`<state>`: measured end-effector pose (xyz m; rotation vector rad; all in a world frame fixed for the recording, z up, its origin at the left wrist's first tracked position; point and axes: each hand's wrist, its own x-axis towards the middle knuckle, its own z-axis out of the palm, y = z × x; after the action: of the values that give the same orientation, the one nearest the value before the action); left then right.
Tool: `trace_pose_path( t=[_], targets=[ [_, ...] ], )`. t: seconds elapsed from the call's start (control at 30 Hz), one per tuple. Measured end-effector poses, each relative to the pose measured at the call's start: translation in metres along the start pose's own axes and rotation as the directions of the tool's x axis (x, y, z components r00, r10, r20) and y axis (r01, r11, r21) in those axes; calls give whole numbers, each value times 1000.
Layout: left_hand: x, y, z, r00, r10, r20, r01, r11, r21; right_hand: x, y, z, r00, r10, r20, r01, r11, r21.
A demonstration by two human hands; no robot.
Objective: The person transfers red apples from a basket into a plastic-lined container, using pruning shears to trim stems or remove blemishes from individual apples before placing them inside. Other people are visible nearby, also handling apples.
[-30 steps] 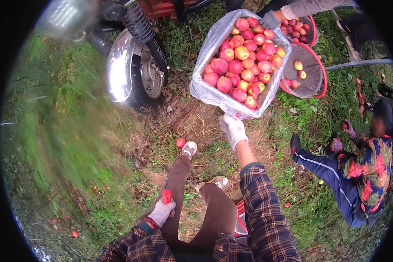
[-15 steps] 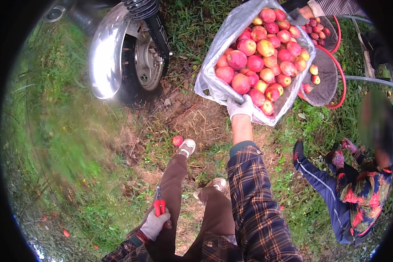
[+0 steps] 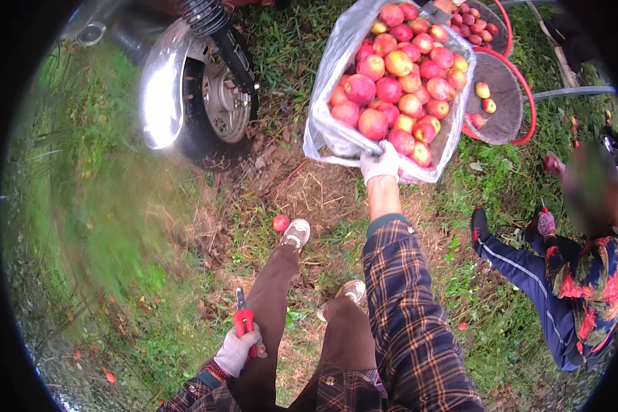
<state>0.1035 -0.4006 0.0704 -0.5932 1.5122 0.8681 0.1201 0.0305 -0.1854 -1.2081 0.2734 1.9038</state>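
My right hand (image 3: 379, 163), in a pale glove, is closed on the near rim of a clear plastic bag (image 3: 325, 137). Red and yellow apples (image 3: 389, 89) fill the bag, which holds a boxy, wide-mouthed shape; whatever supports it underneath is hidden. Down by my left thigh, my gloved left hand (image 3: 238, 351) is wrapped round the red handles of pruning shears (image 3: 243, 319). Their short metal blades point away from me. Part of another person's hand (image 3: 441, 8) shows at the bag's far edge.
A wheel (image 3: 220, 113) with a chrome fender (image 3: 163, 89) stands at far left. Right of the bag are a red-rimmed basket (image 3: 498, 110) with a few apples and a fuller basket (image 3: 505, 48). A co-worker (image 3: 584, 295) sits at right. One apple (image 3: 280, 222) lies by my shoe.
The bag and my right hand sit slightly higher in the picture. The far person's striped sleeve has left view. The co-worker's hands have moved apart. My left hand keeps hold of the shears.
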Motion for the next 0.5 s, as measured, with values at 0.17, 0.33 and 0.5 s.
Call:
trace_pose_path(
  t=[0.17,0.33,0.5],
  targets=[
    [-3,-14,6,999,40,-29,-39,999,21,-24,-26,-49,998,-47,-49,39,986,-161],
    [-5,-6,19,999,36,-33,-34,998,56,-61,-20,-88,996,-42,-81,25,981,-192],
    [-5,-11,26,998,-22,-66,30,991,132,-75,11,-105,996,85,-15,-85,995,-56]
  ],
)
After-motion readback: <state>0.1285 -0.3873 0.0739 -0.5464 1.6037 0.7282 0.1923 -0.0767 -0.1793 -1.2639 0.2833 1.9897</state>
